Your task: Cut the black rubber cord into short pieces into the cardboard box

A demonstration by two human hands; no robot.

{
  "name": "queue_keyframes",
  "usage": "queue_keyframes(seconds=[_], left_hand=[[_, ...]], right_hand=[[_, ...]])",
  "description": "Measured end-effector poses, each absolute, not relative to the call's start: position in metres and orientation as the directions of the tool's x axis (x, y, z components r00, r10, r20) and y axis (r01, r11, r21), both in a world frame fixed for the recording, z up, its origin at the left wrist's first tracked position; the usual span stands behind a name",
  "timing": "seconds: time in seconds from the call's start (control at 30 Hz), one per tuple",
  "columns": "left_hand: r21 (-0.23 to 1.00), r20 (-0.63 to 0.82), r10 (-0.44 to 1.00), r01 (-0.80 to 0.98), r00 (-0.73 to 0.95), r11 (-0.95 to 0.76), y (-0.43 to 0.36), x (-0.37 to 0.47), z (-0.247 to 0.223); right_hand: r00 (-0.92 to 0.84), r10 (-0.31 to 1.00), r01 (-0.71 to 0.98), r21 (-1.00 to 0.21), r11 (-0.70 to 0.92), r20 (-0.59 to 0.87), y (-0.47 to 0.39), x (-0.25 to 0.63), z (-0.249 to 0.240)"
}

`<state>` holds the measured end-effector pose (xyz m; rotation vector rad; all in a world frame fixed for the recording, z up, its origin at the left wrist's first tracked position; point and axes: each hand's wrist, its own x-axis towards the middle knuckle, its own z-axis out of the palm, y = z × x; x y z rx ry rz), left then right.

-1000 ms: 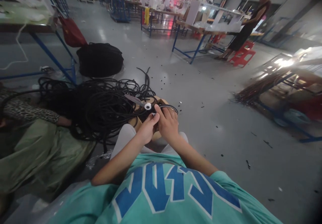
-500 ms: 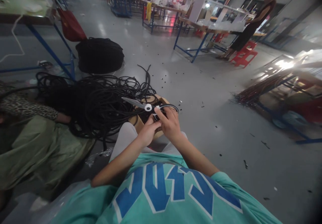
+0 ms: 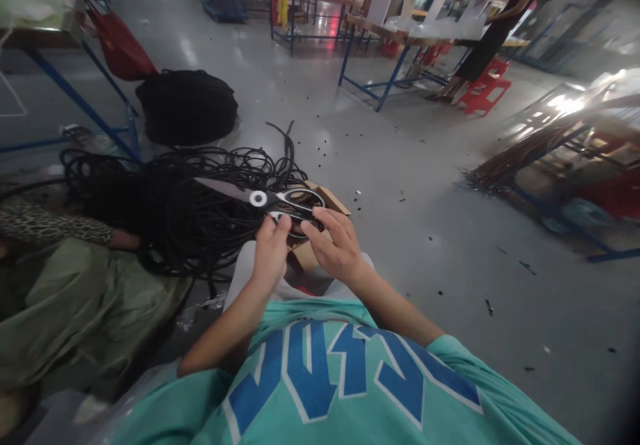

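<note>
A pair of scissors (image 3: 258,198) with black-and-white handles lies level over my lap, its blades pointing left. My left hand (image 3: 271,248) pinches the lower handle just behind the round white pivot, thumb on top. At the loop end of the handles is my right hand (image 3: 340,245), its thumb and fingers apart; the fingertips are at the loops, and whether they press on them I cannot tell. Below the scissors stands an open cardboard box (image 3: 306,256) between my knees, its contents mostly hidden by my hands. Left of it lies a tangled heap of black tubing or cord (image 3: 185,215).
At the left, another person's hand (image 3: 124,239) reaches the heap. A black bundle (image 3: 187,108) and a red bag (image 3: 120,45) are behind it. Small black scraps dot the grey floor (image 3: 400,265). A rack of thin dark strands (image 3: 520,155) stands right; another person stands by far worktables.
The scissors have shifted left and turned flatter, showing their handle loops. My left hand has moved left toward the pivot. My right hand's fingers have come loose from around the handles.
</note>
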<state>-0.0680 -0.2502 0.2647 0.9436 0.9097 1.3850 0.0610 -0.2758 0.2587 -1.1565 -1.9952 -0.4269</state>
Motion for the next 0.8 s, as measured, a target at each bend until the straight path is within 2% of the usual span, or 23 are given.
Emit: queue_keyframes(seconds=[0.07, 0.2, 0.33, 0.47, 0.67, 0.8], left_hand=[[0.935, 0.07, 0.997, -0.347, -0.038, -0.079, -0.246, -0.073, 0.27], [0.939, 0.105, 0.994, -0.33, 0.01, -0.096, -0.248, -0.075, 0.275], [0.937, 0.074, 0.994, -0.346, 0.083, -0.041, -0.255, -0.071, 0.277], [0.938, 0.04, 0.991, -0.348, 0.125, 0.006, -0.257, -0.07, 0.282], [0.939, 0.076, 0.97, -0.343, 0.23, 0.007, -0.257, -0.074, 0.294], [0.949, 0.104, 0.95, -0.316, 0.293, -0.006, -0.258, -0.073, 0.296]], right_hand=[[-0.247, 0.571, 0.864, -0.088, 0.495, 0.783, -0.278, 0.061, 0.258], [-0.213, 0.528, 0.882, -0.07, 0.465, 0.822, -0.28, 0.057, 0.258], [-0.224, 0.583, 0.892, -0.077, 0.446, 0.781, -0.28, 0.054, 0.261], [-0.24, 0.572, 0.853, -0.111, 0.511, 0.785, -0.28, 0.054, 0.264], [-0.379, 0.513, 0.804, 0.0, 0.595, 0.771, -0.281, 0.054, 0.268], [-0.405, 0.444, 0.756, 0.02, 0.654, 0.799, -0.281, 0.052, 0.264]])
